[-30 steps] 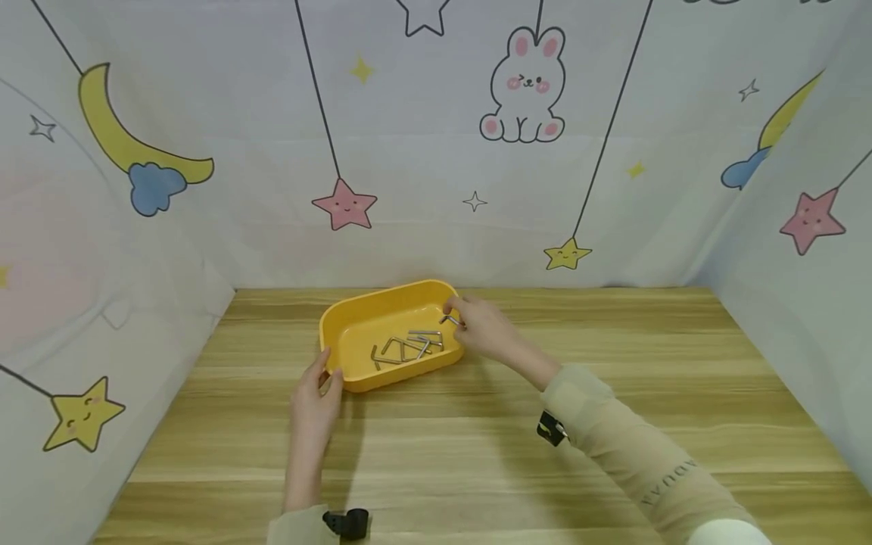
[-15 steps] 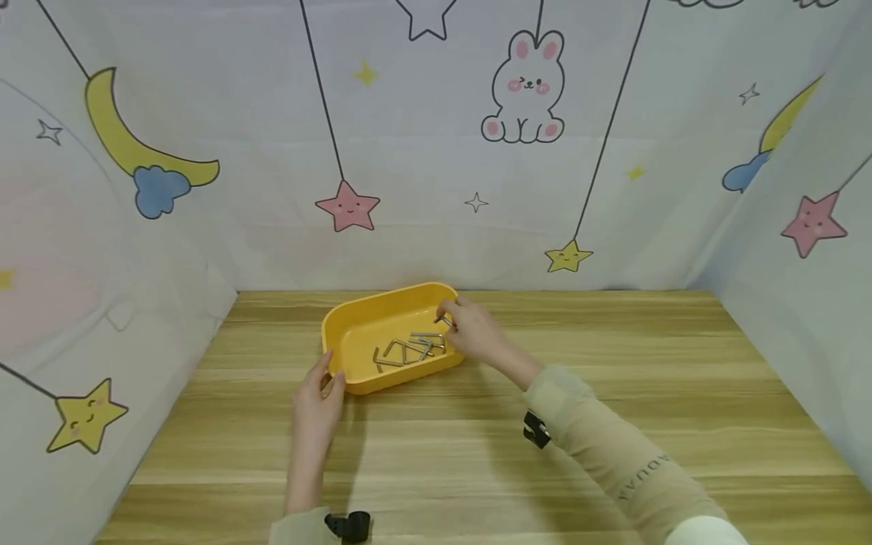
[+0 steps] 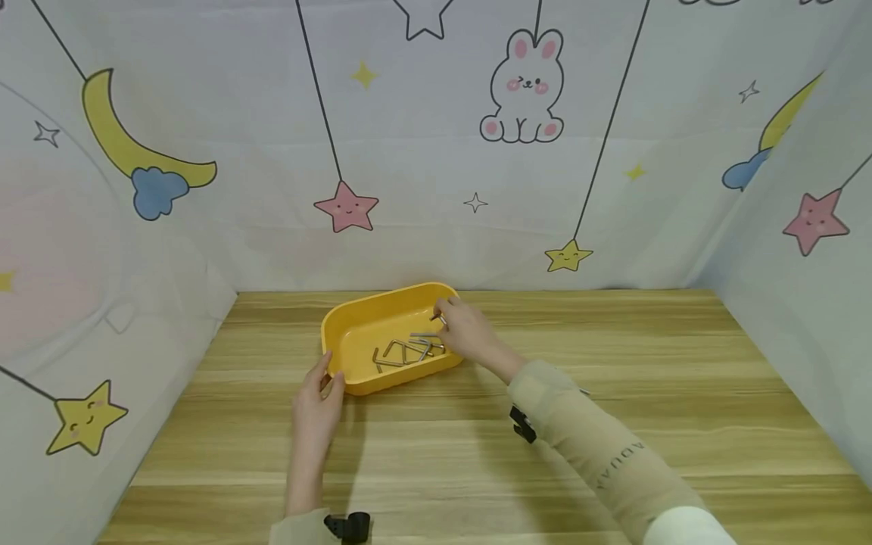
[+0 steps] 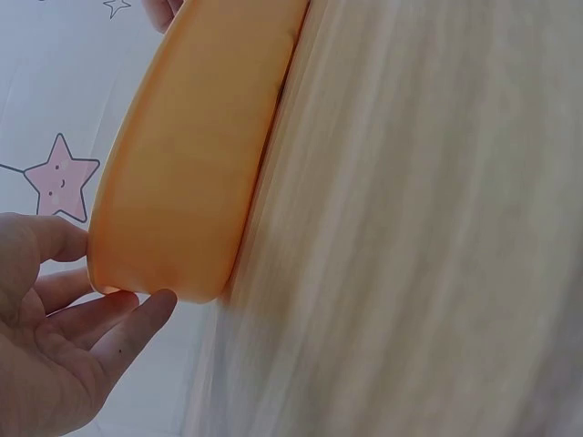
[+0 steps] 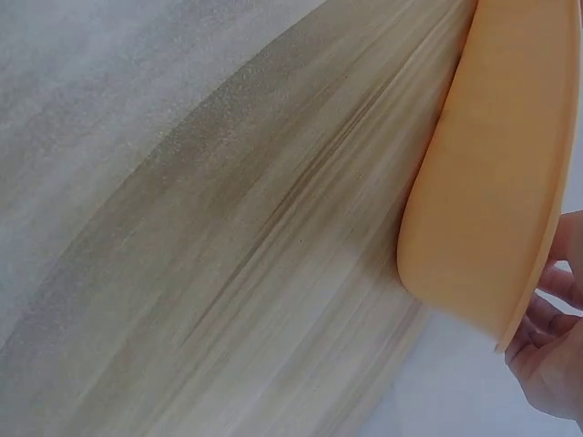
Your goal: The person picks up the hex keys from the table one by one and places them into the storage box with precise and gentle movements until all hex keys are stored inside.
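Note:
A yellow plastic tray (image 3: pixel 368 306) stands on the wooden table with several L-shaped hex keys (image 3: pixel 402 353) loose on its bottom, mostly along the near side. My left hand (image 3: pixel 317 397) grips its near left corner; in the left wrist view the thumb and fingers (image 4: pixel 137 335) lie on both sides of the rim. Over the right end of the tray, my right hand (image 3: pixel 470 331) pinches one metal hex key (image 3: pixel 441 319), its short end poking out past the fingertips. In the right wrist view the tray wall (image 5: pixel 492 182) hides most of that hand and the hex key.
Behind the table (image 3: pixel 613 333) hangs a white cloth (image 3: pixel 422 250) printed with stars, moons and a rabbit, and it runs along both sides. A small metal piece (image 3: pixel 584 391) shows on the table just beyond the right sleeve (image 3: pixel 579 431).
My right hand has shifted a little left and inward over the tray with the hex key, and the forearm has swung left, uncovering the small metal piece. The left hand keeps its grip.

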### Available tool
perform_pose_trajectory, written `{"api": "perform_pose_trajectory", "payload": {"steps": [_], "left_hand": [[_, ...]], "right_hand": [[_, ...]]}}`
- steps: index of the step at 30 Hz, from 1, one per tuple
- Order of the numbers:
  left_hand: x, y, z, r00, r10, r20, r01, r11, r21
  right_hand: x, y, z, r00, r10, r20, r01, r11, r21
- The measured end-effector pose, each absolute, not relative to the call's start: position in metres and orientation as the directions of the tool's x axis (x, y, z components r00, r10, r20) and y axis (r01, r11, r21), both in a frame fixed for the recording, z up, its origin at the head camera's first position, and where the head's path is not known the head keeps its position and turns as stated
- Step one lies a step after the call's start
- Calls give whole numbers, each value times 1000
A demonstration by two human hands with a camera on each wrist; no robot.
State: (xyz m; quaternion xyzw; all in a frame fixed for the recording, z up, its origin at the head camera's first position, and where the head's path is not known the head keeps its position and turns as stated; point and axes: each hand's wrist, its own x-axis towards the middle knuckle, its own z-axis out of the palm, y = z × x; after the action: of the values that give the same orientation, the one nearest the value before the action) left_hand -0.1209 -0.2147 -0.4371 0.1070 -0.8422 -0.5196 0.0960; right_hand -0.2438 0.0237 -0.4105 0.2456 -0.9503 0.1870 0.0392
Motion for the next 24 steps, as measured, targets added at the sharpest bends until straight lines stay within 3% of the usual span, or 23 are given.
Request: {"api": "perform_pose_trajectory", "payload": {"steps": [11,24], "left_hand": [[-124,-217,-435,-960,-274,48,-84,450,889],[-127,-217,-435,-959,-280,44,-84,427,900]], "right_hand": [[-247,9,-411,-875,-469,118,-484,855,-186],[-253,2,-414,-899,-436,50,-434,867,-243]]}}
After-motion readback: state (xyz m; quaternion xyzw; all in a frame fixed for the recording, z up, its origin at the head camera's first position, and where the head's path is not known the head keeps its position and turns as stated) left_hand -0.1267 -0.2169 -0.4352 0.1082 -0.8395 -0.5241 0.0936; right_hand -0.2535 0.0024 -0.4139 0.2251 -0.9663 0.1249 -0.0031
